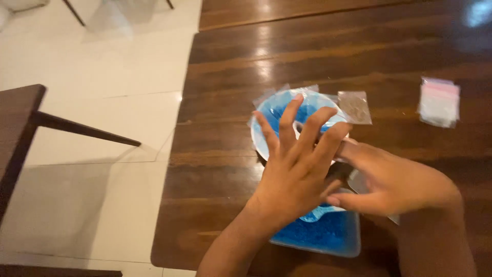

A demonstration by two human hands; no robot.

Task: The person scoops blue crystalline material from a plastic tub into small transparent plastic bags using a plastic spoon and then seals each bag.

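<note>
Bare hands point(297, 169), no sleeves

A dark brown wooden table point(328, 56) with a glossy, streaked grain fills the right part of the view, and soft patches of light glint off its top, brightest toward its far edge. To the left of the table lies a pale, cream-white tiled floor point(92, 133) with thin joint lines, and a faint shadow falls across it near the table's near corner. Further left of the table the dark wooden corner of another piece of furniture point(25, 118) juts in with a slanted rail, and thin dark chair legs point(74, 13) stand on the floor beyond the table's far left corner.
</note>
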